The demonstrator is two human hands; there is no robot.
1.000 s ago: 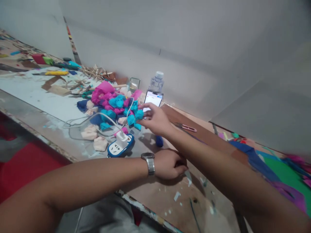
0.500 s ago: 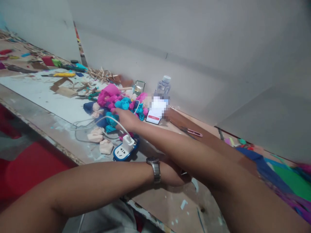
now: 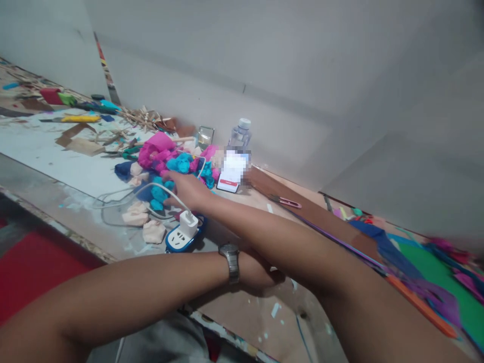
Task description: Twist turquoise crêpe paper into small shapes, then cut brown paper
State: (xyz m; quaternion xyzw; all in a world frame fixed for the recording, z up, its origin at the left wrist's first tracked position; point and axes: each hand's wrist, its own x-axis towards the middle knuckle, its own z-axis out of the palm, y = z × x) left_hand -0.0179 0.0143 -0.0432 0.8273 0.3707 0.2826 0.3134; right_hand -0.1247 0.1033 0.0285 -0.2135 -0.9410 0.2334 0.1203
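My right hand [image 3: 189,191] reaches across to the left over a heap of crumpled crepe paper. Its thumb and forefinger are apart beside a turquoise paper ball [image 3: 159,192]; no firm grip shows. Pink crumpled paper [image 3: 157,151] and another blue wad [image 3: 180,163] lie just beyond it. Under my right forearm, my left hand [image 3: 257,272], with a metal watch [image 3: 231,262] at the wrist, is curled low over the table. A small pale edge shows at its fingers, but what it holds is mostly hidden. Cream paper wads [image 3: 154,232] lie nearer me.
A power strip [image 3: 177,239] with a white charger [image 3: 188,224] and looping cable stands close by. Behind are a lit phone [image 3: 230,174], a bottle [image 3: 241,135], and pink-handled snips [image 3: 289,202]. A yellow cutter [image 3: 80,119] and wood sticks [image 3: 141,118] lie left; coloured sheets [image 3: 434,269] lie right.
The view has swung slightly right, so everything sits further left, and an orange strip has come into sight at right. Both hands keep nearly the same places over the table.
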